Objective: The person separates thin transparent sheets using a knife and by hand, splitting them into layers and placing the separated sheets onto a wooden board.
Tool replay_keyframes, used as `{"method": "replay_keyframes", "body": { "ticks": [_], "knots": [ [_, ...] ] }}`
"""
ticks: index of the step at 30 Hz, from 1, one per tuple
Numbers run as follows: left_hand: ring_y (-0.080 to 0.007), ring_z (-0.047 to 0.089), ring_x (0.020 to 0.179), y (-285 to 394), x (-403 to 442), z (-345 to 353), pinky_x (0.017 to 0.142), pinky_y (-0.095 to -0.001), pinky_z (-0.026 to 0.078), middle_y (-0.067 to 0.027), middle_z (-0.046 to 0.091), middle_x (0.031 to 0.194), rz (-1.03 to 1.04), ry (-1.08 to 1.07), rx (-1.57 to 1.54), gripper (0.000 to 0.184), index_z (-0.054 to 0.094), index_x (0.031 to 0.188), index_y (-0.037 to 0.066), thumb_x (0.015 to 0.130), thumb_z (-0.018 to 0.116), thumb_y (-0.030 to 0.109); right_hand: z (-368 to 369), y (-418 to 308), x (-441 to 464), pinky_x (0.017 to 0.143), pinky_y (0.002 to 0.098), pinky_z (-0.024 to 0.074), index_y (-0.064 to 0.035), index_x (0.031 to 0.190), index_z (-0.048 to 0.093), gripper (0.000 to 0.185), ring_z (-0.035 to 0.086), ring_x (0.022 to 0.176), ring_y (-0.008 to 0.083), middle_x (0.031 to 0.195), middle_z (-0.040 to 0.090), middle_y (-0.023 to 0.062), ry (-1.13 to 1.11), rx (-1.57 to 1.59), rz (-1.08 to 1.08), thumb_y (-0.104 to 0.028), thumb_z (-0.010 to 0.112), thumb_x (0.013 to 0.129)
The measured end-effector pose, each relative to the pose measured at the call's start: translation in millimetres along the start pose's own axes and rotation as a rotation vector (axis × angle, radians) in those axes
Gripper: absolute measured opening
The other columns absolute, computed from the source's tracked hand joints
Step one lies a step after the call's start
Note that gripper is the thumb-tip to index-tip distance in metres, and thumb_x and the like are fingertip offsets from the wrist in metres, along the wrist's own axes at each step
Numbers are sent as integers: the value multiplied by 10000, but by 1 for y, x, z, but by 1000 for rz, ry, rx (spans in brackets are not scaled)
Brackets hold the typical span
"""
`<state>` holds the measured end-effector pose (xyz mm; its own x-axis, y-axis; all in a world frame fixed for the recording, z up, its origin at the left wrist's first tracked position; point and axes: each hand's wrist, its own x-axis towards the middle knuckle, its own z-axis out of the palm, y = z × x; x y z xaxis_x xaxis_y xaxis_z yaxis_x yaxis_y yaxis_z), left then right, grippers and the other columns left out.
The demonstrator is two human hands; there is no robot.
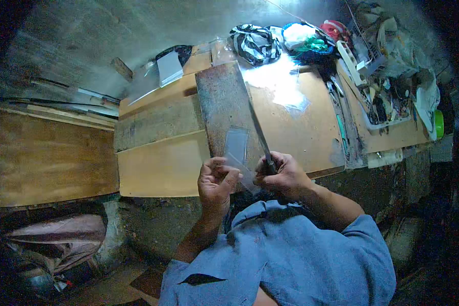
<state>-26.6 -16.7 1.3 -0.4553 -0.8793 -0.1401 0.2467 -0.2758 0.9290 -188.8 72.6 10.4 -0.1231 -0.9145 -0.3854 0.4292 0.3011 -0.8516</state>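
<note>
Between thumb and fingers of my left hand (219, 181) is a clear plastic strip (244, 174), tilted down to the right. Its lower end reaches close to my right hand (284, 177); whether those fingers touch it, I cannot tell. My right hand is closed around the dark handle of a long thin file-like tool (259, 127), which points away from me along the right edge of a worn dark board (217, 97). Flat on that board, just beyond my left hand, lies a clear rectangular piece (236, 140).
The board rests on a wooden workbench (163, 173). Black-and-white bundled plastic (255, 45) and other bags sit at the back under bright light. Right of them stands a tray (387, 120) of tools. Wooden strips (71, 116) lie at left, and a pale sheet (169, 69) leans behind.
</note>
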Motion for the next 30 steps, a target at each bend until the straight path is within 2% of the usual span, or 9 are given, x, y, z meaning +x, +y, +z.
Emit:
{"method": "replay_keyframes", "body": {
  "ticks": [5,7,11,14,17,22,25,27,30],
  "knots": [
    [-103,594,654,1,-1,-11,559,-215,477,-72,637,754,-44,-91,53,96,576,873,22,809,644,1,-2,9,0,662,236,471,-19,952,578,238,565,730,94,809,591,13,-24,-73,-91,8,664,732],
    [-103,595,645,2,-2,-7,556,-218,482,-75,641,756,-41,-61,28,76,584,855,24,811,641,-2,2,-3,-4,698,242,473,-18,974,569,242,569,780,99,845,593,15,-18,110,-3,-22,678,759],
    [-100,590,619,-5,-1,-11,547,-220,482,-80,651,768,-21,15,-14,92,593,892,26,818,630,-12,4,19,3,716,244,472,-20,990,560,246,562,807,89,870,591,15,-74,206,-43,-54,687,783],
    [-107,601,632,-7,-1,-17,551,-219,482,-82,656,788,9,3,27,131,591,941,23,819,631,-6,5,23,4,686,257,490,-26,935,526,183,592,742,109,802,601,31,-27,88,-128,-31,653,803],
    [-117,616,662,-2,-2,-11,561,-217,483,-85,658,819,38,-11,43,183,580,995,18,821,636,6,6,14,2,684,246,477,-31,913,549,219,568,770,84,821,598,24,83,208,-71,-41,705,759],
    [-127,631,709,2,-3,-15,583,-218,492,-91,658,860,-11,-4,-55,243,556,1049,8,823,643,24,0,20,5,638,226,473,-45,883,521,275,575,714,80,780,590,17,130,48,-143,25,722,709],
    [-130,634,739,-2,-1,-23,615,-217,500,-87,658,864,57,-31,59,238,560,1044,-1,822,641,13,1,17,2,641,226,469,-45,903,528,300,568,720,73,785,582,10,110,-24,-134,22,731,693],
    [-131,632,756,0,-2,-22,650,-215,503,-83,657,874,-9,-19,128,242,562,1045,-10,815,637,-14,0,20,2,643,227,469,-42,926,532,302,569,725,72,797,586,9,103,-76,-169,11,726,701],
    [-129,627,799,-10,-2,-22,682,-219,508,-92,653,916,52,-11,31,257,564,1054,-12,808,633,-39,4,13,-1,651,230,470,-36,965,536,289,574,743,75,827,597,16,87,-39,-215,-14,706,732]
  ]
}}
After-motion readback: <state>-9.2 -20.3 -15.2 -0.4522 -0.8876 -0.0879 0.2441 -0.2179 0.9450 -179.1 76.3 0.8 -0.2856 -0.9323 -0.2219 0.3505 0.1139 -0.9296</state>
